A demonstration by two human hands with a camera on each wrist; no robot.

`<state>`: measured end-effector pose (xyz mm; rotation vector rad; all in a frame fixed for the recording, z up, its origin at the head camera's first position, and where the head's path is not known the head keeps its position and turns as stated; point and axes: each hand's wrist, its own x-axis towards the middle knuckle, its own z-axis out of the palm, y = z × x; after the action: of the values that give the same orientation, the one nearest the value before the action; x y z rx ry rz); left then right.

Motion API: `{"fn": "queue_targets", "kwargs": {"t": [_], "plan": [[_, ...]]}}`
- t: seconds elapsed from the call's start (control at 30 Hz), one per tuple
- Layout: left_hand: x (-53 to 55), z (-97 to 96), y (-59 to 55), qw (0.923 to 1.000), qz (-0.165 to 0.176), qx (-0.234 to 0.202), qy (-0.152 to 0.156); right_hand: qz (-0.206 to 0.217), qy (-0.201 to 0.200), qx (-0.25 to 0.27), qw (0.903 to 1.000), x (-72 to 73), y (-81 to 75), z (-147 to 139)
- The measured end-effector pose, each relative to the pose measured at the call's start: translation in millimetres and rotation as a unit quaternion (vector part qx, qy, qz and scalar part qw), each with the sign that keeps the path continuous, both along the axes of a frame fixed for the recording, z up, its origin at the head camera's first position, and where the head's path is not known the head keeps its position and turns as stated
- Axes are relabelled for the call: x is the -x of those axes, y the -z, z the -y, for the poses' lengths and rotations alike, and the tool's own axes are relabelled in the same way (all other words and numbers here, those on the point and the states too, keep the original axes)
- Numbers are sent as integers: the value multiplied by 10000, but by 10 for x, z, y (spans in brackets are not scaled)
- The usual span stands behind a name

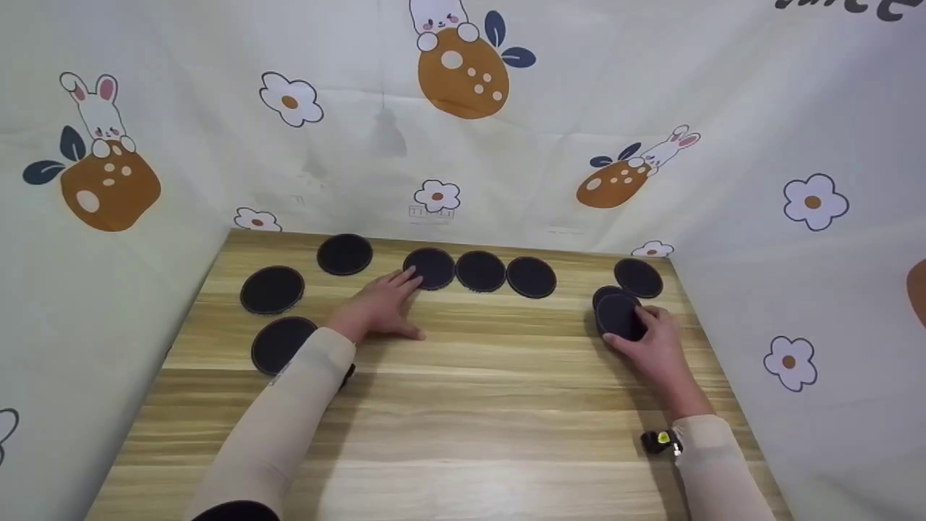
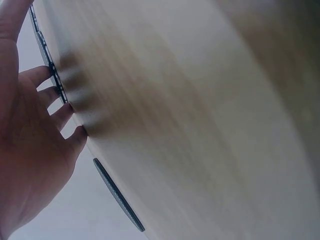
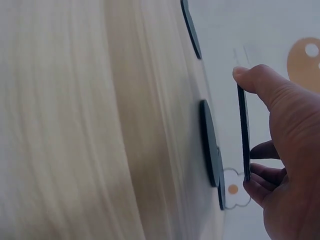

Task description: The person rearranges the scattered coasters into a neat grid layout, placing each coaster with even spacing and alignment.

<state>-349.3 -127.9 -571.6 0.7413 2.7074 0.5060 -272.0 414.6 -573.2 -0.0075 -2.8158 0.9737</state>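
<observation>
My right hand (image 1: 660,346) pinches a round black coaster (image 1: 616,318) by its edges. In the right wrist view that held coaster (image 3: 243,132) is seen edge-on, apart from the table, between thumb and fingers. Beneath it, another black coaster (image 1: 602,295) is partly covered in the head view. My left hand (image 1: 376,307) has its fingers spread, the fingertips on the near-left edge of a coaster (image 1: 432,270). That coaster stands in a row with a middle coaster (image 1: 481,272) and a right one (image 1: 532,278). The left wrist view shows the left hand (image 2: 40,125) from the palm side.
Further coasters lie at the back left (image 1: 345,255), the left (image 1: 273,290) and under the left forearm, a partly hidden coaster (image 1: 278,346). One coaster (image 1: 639,278) lies at the back right. Patterned cloth walls (image 1: 347,174) border the wooden table (image 1: 470,405).
</observation>
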Motion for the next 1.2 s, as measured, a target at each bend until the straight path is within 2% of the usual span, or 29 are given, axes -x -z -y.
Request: {"fn": "queue_targets", "kwargs": {"t": [0.27, 0.53, 1.2], "plan": [[-4, 2, 0, 10000, -83, 50, 4, 57, -323, -125, 9994, 25, -4, 252], [-25, -12, -45, 10000, -52, 42, -30, -135, -549, -213, 9982, 65, 26, 459], [25, -1, 24, 10000, -44, 51, 43, -351, -1274, -425, 9903, 112, 137, 997]]}}
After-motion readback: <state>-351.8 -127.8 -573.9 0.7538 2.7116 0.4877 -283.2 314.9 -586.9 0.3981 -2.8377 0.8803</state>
